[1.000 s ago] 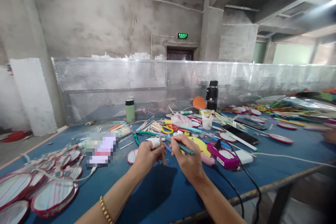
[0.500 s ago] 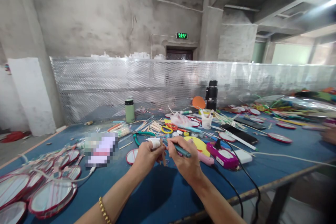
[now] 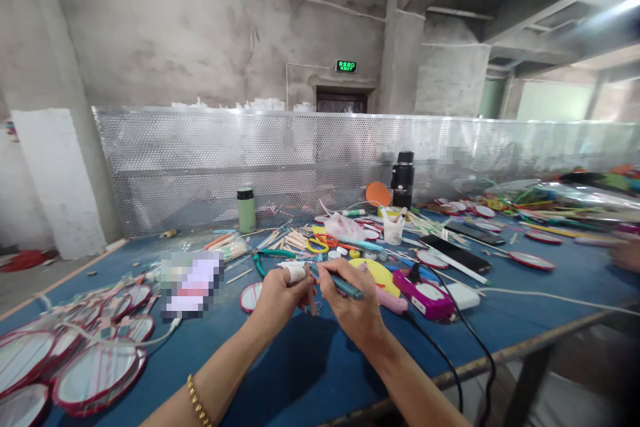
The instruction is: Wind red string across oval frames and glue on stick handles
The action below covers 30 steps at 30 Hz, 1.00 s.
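Observation:
My left hand (image 3: 277, 303) is closed on a small flat wooden stick (image 3: 312, 300), pinched upright between thumb and fingers. A white wrap (image 3: 295, 272) covers its thumb. My right hand (image 3: 356, 300) grips a dark teal pen (image 3: 347, 288), its front end pointing toward the stick. Fingers hide the pen's tip, so I cannot tell whether it touches the wood. Behind my left hand, a round red-rimmed disc (image 3: 250, 297) lies on the blue tabletop (image 3: 300, 373). Green-handled pliers (image 3: 260, 260) rest just beyond it.
Several red-rimmed discs (image 3: 95, 373) pile up at left, beside a phone (image 3: 195, 283) on a cable. To the right lie a purple device (image 3: 424, 295) and a black phone (image 3: 457, 253). A green bottle (image 3: 246, 211) and black flask (image 3: 403, 180) stand behind.

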Each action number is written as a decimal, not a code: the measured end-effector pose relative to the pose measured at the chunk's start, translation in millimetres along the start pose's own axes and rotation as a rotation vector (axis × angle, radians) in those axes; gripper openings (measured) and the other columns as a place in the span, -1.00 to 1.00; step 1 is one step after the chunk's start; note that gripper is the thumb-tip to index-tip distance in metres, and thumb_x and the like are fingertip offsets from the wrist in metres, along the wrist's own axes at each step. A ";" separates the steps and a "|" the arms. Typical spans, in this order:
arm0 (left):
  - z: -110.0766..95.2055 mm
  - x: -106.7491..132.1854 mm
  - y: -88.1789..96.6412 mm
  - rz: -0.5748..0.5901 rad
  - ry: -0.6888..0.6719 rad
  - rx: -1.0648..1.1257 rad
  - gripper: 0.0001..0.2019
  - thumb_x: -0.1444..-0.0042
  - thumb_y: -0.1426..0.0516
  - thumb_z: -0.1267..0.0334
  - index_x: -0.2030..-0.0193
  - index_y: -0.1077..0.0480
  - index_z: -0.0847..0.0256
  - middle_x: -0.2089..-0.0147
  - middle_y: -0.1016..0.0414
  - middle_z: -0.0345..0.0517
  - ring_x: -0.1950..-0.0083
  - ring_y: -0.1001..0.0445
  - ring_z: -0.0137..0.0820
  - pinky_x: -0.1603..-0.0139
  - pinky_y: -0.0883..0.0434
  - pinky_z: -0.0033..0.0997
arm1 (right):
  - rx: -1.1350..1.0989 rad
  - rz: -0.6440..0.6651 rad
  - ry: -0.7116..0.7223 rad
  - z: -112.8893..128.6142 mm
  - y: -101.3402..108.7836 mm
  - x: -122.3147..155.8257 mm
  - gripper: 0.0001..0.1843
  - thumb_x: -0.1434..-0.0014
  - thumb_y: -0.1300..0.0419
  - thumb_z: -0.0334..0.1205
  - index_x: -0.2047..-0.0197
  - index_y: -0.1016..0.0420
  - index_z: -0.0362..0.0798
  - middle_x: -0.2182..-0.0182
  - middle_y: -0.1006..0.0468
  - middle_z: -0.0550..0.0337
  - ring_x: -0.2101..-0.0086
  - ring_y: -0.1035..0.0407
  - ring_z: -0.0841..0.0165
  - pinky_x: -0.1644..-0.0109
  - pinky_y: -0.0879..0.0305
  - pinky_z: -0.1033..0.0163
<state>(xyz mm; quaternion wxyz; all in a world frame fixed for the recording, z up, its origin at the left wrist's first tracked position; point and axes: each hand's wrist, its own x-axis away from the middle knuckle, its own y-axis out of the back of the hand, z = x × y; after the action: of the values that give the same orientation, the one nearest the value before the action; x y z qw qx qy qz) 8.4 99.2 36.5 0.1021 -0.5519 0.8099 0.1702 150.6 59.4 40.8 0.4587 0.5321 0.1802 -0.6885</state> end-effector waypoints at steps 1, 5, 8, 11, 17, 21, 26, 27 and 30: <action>0.0 0.1 -0.1 0.001 -0.004 0.003 -0.61 0.04 -0.22 -0.05 0.59 -0.36 0.26 0.64 -0.38 -0.17 0.60 -0.30 -0.48 0.54 -0.28 -0.50 | 0.003 0.000 0.002 -0.2 -0.2 0.1 -0.84 -0.27 -0.11 -0.30 0.34 -0.47 -0.03 0.50 -0.51 0.26 0.48 -0.40 0.43 0.31 -0.32 0.33; 0.6 0.0 0.2 -0.003 0.004 0.006 -0.62 0.04 -0.23 -0.05 0.59 -0.37 0.25 0.64 -0.39 -0.17 0.59 -0.30 -0.47 0.53 -0.28 -0.50 | 0.016 -0.007 0.008 -0.5 -0.5 -0.3 -0.83 -0.27 -0.10 -0.30 0.36 -0.46 -0.02 0.50 -0.52 0.25 0.49 -0.40 0.42 0.31 -0.33 0.33; 0.3 -0.1 0.3 -0.004 0.018 -0.001 -0.62 0.04 -0.22 -0.04 0.59 -0.37 0.26 0.63 -0.41 -0.15 0.59 -0.31 -0.46 0.52 -0.29 -0.49 | 0.019 -0.011 0.011 -0.1 -0.4 -0.9 -0.83 -0.27 -0.10 -0.30 0.36 -0.45 -0.02 0.50 -0.52 0.25 0.49 -0.40 0.42 0.31 -0.33 0.33; -0.6 -0.3 0.2 -0.003 0.022 0.001 -0.61 0.06 -0.22 -0.05 0.60 -0.36 0.26 0.64 -0.39 -0.16 0.60 -0.30 -0.47 0.53 -0.29 -0.49 | 0.007 -0.006 0.014 0.5 -0.5 -0.7 -0.84 -0.26 -0.11 -0.31 0.36 -0.45 -0.03 0.50 -0.52 0.25 0.48 -0.40 0.42 0.30 -0.33 0.34; 0.1 -0.1 0.6 -0.005 0.017 -0.001 -0.61 0.06 -0.23 -0.05 0.58 -0.38 0.27 0.63 -0.41 -0.15 0.59 -0.32 -0.46 0.53 -0.29 -0.49 | 0.000 -0.007 -0.008 1.4 -0.5 -0.3 -0.83 -0.26 -0.10 -0.30 0.37 -0.44 -0.02 0.50 -0.50 0.26 0.48 -0.38 0.42 0.31 -0.32 0.34; 1.9 -0.3 0.9 0.001 0.021 -0.004 -0.60 0.06 -0.24 -0.05 0.59 -0.39 0.27 0.64 -0.40 -0.15 0.59 -0.32 -0.47 0.53 -0.28 -0.49 | 0.019 -0.013 -0.004 1.5 0.2 -0.2 -0.83 -0.26 -0.11 -0.30 0.37 -0.45 -0.02 0.50 -0.51 0.25 0.48 -0.39 0.41 0.29 -0.33 0.33; 3.0 -0.4 0.1 0.012 0.014 0.003 -0.60 0.03 -0.22 -0.07 0.56 -0.40 0.28 0.62 -0.42 -0.15 0.57 -0.36 -0.43 0.52 -0.29 -0.49 | 0.006 0.011 -0.012 0.9 0.2 0.3 -0.84 -0.26 -0.11 -0.30 0.35 -0.47 -0.02 0.49 -0.53 0.25 0.47 -0.39 0.42 0.28 -0.33 0.34; 3.0 -0.4 -0.1 0.013 0.015 0.006 -0.60 0.03 -0.22 -0.07 0.56 -0.39 0.27 0.62 -0.42 -0.15 0.57 -0.36 -0.44 0.52 -0.29 -0.49 | 0.003 0.013 -0.014 0.6 0.1 0.5 -0.84 -0.26 -0.11 -0.30 0.35 -0.47 -0.02 0.49 -0.52 0.26 0.48 -0.39 0.42 0.29 -0.33 0.34; 2.7 -0.5 -0.2 0.014 0.017 0.007 -0.59 0.04 -0.22 -0.08 0.56 -0.39 0.27 0.63 -0.42 -0.15 0.58 -0.35 -0.44 0.52 -0.29 -0.49 | -0.006 0.016 -0.013 -0.4 -0.1 1.2 -0.84 -0.26 -0.12 -0.30 0.36 -0.46 -0.03 0.49 -0.51 0.26 0.48 -0.38 0.43 0.29 -0.32 0.34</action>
<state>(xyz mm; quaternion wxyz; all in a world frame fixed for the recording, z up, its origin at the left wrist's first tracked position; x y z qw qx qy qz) 8.7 100.6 34.1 0.0956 -0.5473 0.8152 0.1635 150.7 59.2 39.6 0.4670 0.5275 0.1750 -0.6877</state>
